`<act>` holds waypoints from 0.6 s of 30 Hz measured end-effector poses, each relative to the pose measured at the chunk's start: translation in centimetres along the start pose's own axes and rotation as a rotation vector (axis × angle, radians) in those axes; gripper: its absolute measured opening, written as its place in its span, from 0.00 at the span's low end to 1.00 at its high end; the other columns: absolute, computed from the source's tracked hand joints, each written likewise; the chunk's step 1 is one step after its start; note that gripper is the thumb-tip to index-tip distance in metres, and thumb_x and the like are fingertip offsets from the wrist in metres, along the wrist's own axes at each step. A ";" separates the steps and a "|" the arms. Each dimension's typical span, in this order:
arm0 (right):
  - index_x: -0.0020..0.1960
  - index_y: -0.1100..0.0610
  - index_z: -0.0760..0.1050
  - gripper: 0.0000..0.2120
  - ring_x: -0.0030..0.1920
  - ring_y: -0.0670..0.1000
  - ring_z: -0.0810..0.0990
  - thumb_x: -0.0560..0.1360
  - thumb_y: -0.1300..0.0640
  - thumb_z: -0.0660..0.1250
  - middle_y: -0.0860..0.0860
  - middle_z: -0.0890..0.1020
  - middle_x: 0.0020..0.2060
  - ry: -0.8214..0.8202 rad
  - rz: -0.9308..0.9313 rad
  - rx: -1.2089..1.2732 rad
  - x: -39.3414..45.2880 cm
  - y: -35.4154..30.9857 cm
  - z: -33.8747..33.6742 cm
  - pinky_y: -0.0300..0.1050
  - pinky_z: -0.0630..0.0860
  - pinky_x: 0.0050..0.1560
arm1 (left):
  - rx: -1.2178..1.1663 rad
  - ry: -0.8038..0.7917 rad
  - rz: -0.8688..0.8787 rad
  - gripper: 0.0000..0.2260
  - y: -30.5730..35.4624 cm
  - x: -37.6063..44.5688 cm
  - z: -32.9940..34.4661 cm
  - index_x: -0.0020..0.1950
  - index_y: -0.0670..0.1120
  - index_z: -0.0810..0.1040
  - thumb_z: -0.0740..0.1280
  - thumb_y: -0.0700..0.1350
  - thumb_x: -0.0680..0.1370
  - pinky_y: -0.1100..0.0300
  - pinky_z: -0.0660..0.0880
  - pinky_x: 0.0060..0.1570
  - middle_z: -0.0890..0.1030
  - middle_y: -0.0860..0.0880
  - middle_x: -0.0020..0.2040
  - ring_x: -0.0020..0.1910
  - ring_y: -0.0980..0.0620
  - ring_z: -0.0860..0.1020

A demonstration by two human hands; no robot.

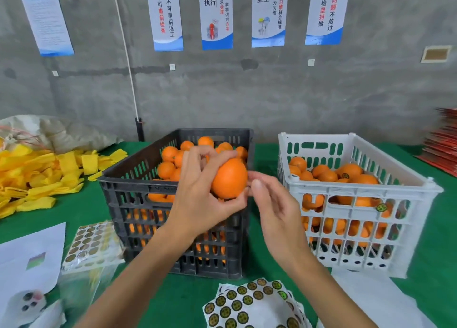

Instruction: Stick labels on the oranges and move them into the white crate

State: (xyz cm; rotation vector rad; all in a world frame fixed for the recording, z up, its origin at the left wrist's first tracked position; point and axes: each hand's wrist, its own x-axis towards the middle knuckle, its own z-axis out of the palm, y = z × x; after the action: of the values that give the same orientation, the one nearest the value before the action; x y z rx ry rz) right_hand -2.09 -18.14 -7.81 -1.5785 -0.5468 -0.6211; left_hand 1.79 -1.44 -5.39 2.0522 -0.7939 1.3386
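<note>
My left hand [200, 191] grips one orange [228, 179] above the near right corner of the black crate [138, 204], which holds several unlabelled oranges [170, 164]. My right hand [274, 204] is just right of that orange, its fingertips touching the fruit's lower right side; whether a label sits under them is hidden. The white crate [356, 189] stands to the right with several oranges [346, 174] inside, some showing round green-and-black labels. A sheet of round labels [249, 303] lies at the near edge below my hands.
A second label sheet [91, 243] in clear wrap and white papers [29, 253] lie at the near left. A heap of yellow foam sleeves [44, 176] covers the far left of the green table. Red packaging [442, 142] is stacked at the far right. A concrete wall stands behind.
</note>
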 end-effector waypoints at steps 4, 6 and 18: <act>0.53 0.46 0.78 0.13 0.48 0.47 0.83 0.82 0.39 0.62 0.45 0.83 0.46 0.047 -0.043 -0.094 -4.5 3.0 -2.5 0.33 0.76 0.47 | -0.095 -0.048 0.027 0.32 2.2 -5.9 1.6 0.72 0.50 0.74 0.78 0.59 0.72 0.59 0.72 0.60 0.69 0.48 0.62 0.59 0.46 0.73; 0.46 0.46 0.79 0.15 0.42 0.45 0.81 0.83 0.40 0.59 0.44 0.82 0.39 0.001 0.074 -0.164 -6.4 5.6 -4.0 0.33 0.74 0.44 | -0.171 -0.189 -0.016 0.34 2.7 -9.6 2.6 0.73 0.52 0.73 0.79 0.61 0.71 0.60 0.73 0.60 0.69 0.49 0.64 0.61 0.48 0.74; 0.75 0.38 0.69 0.35 0.76 0.36 0.55 0.74 0.22 0.56 0.30 0.62 0.76 -0.840 0.314 -0.728 -11.3 13.0 -7.1 0.43 0.54 0.77 | -0.693 -0.515 -0.968 0.27 2.3 -18.6 5.3 0.60 0.62 0.83 0.65 0.78 0.71 0.66 0.77 0.50 0.85 0.55 0.55 0.53 0.57 0.83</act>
State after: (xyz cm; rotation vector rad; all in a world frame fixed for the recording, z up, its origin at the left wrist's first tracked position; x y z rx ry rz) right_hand -2.33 -26.31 -24.54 -2.5691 -0.6975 0.1576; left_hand -2.76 -3.54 -24.24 1.7741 -0.2734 -0.0166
